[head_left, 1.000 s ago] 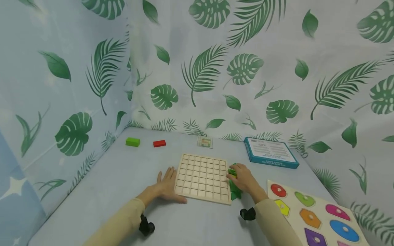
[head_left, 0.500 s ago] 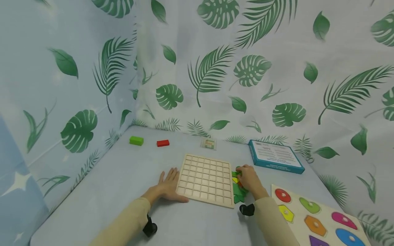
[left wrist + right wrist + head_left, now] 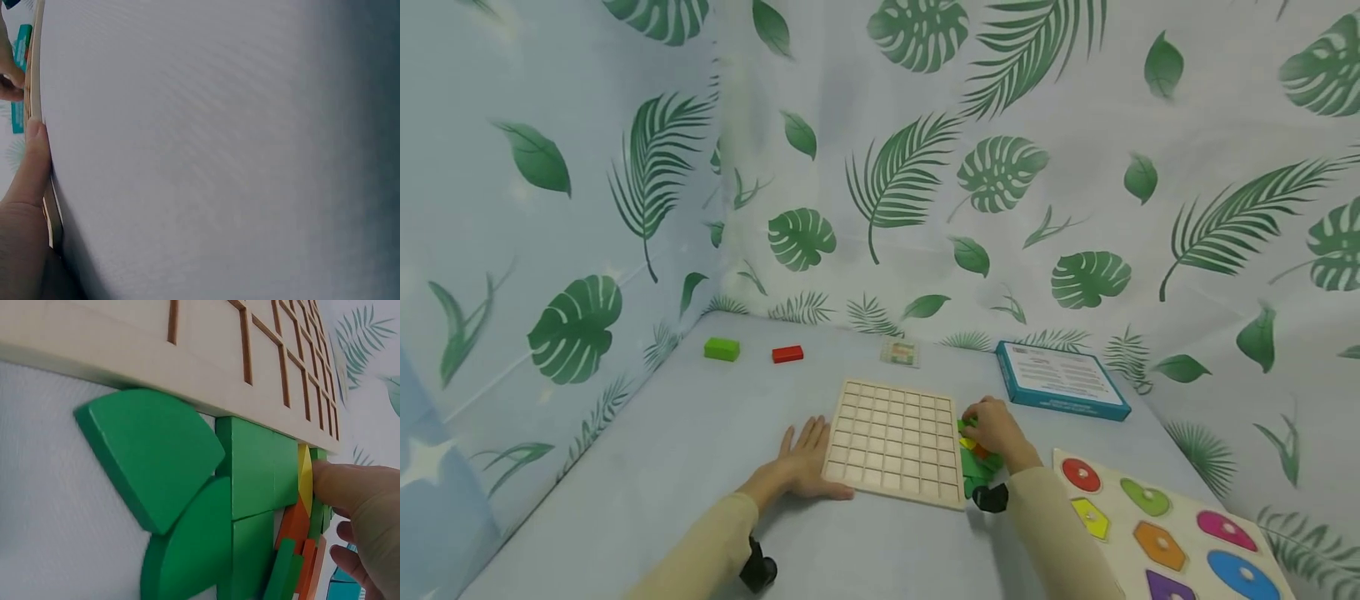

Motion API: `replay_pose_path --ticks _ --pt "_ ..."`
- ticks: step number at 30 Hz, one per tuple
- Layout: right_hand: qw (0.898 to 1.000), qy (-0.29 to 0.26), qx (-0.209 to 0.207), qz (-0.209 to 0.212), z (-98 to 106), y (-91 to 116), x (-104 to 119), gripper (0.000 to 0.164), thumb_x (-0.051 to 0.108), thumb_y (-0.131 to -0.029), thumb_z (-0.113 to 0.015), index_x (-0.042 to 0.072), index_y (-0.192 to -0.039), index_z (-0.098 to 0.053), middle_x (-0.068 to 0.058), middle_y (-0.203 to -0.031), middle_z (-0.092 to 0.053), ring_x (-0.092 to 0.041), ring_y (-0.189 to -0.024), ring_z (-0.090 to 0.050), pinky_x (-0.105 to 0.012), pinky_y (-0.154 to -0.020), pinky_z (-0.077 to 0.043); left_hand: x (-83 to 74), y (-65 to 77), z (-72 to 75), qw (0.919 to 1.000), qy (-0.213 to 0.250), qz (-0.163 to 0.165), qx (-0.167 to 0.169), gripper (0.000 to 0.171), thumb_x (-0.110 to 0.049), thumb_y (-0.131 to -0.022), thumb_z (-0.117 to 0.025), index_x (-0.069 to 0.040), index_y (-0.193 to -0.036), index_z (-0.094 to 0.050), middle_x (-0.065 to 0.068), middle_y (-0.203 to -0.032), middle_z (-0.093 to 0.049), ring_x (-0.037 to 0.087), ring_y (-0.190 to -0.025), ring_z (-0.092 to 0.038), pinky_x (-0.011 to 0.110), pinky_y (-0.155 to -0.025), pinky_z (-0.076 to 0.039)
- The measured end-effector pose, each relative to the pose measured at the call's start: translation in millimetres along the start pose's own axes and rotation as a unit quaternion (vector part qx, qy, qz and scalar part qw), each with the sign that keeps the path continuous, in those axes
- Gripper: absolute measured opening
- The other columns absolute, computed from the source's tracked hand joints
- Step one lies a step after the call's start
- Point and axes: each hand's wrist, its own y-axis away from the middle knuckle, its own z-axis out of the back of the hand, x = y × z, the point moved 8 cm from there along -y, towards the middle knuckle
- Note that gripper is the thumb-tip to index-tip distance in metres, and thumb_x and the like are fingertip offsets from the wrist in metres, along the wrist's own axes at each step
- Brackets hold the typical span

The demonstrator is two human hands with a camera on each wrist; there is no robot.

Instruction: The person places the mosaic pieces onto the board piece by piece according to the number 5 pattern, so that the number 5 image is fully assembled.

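Observation:
A square wooden board [image 3: 895, 442] with a grid of shallow cells lies flat in front of me. My left hand [image 3: 807, 469] rests spread at its left side, thumb along the near edge; the left wrist view shows that thumb [image 3: 37, 156] against the board's side. Beyond the right edge is a pile of flat blocks, among them a green quarter-round block [image 3: 150, 450], a yellow block [image 3: 304, 472] and an orange block [image 3: 294, 522]. At the pile's far end my right hand [image 3: 995, 425], thumb and curled fingers close together, pinches a green block [image 3: 318, 454], mostly hidden by the thumb.
A green brick [image 3: 722, 349] and a red brick [image 3: 787, 354] lie at the back left. A small patterned card [image 3: 900, 352] is behind the board, a blue-edged box [image 3: 1063, 379] at the back right. A shape puzzle board [image 3: 1120, 492] lies at right. Leaf-printed cloth walls enclose the table.
My right hand has shifted about over the far end of the pile, uncovering yellow and orange blocks. The left hand stays at the board's left edge. The head view has swung slightly.

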Motion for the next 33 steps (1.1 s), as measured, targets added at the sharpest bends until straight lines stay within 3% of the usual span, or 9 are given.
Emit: replay_pose_path --ticks 6,13,22,33 --pt "1.0 0.006 0.0 -0.011 -2 2 -4 0.014 0.014 -0.083 -0.073 0.004 -0.093 -0.072 -0.013 -0.101 -0.057 -0.031 -0.095 -0.05 -0.042 -0.077 -0.049 5.1 -8.0 -10.5 0.9997 0.004 -0.014 -0.02 0.124 -0.076 -0.069 -0.059 0.005 -0.149 -0.01 0.022 -0.155 -0.003 0.033 -0.142 0.005 0.055 -0.108 0.008" --pt "1.0 -0.013 -0.027 0.004 6 5 -7 0.017 0.01 -0.085 -0.07 0.0 -0.099 -0.067 -0.014 -0.102 -0.06 -0.031 -0.098 -0.053 -0.046 -0.086 -0.046 5.2 -10.9 -11.7 0.9996 0.007 -0.018 -0.019 0.125 -0.077 -0.068 -0.06 0.004 -0.149 -0.009 0.021 -0.155 -0.002 0.034 -0.142 0.006 0.056 -0.108 0.008" --pt "0.998 -0.028 -0.04 0.044 10 -2 17 0.018 0.008 -0.089 -0.065 -0.001 -0.105 -0.065 -0.011 -0.101 -0.064 -0.03 -0.101 -0.057 -0.044 -0.087 -0.047 7.1 -3.6 -7.3 0.9997 0.002 -0.014 -0.021 0.126 -0.078 -0.068 -0.058 0.005 -0.148 -0.009 0.022 -0.155 -0.004 0.034 -0.142 0.004 0.057 -0.107 0.007" --pt "0.995 -0.03 -0.067 0.065 4 -6 33 0.014 0.007 -0.088 -0.067 0.002 -0.1 -0.067 -0.011 -0.1 -0.059 -0.03 -0.098 -0.053 -0.041 -0.082 -0.048 10.8 -12.4 -14.1 0.9995 -0.009 -0.019 -0.023 0.127 -0.082 -0.066 -0.055 0.002 -0.15 -0.008 0.021 -0.155 -0.003 0.035 -0.142 0.005 0.058 -0.107 0.005"
